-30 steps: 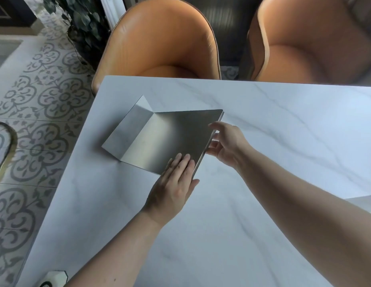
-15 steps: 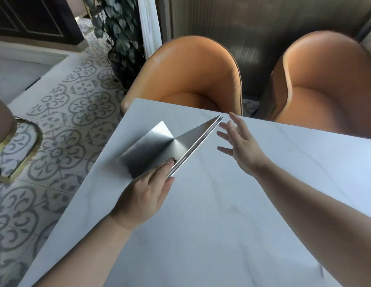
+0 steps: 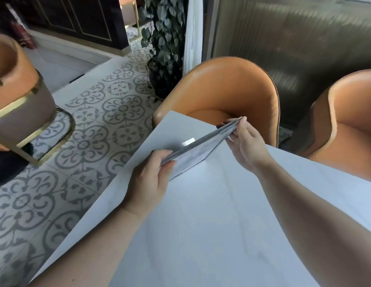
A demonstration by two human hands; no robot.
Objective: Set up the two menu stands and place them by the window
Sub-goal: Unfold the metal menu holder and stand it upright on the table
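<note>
— Which step?
— Standing up the first menu stand (image 3: 198,153), near the far corner of the table (image 3: 201,224), close to the orange chair (image 3: 226,94).
— And the hands?
— Left hand (image 3: 148,179) pinching the near corner. Right hand (image 3: 245,141) pinching the far tip.
— Next?
— Probably tipping it upright on its flap, then sliding it toward the window. No second stand in sight.

Brushed metal menu stand (image 3: 203,151), smooth matt marble-look table (image 3: 201,224), glossy orange leather chair (image 3: 228,88), patterned tile floor (image 3: 87,146)
</note>
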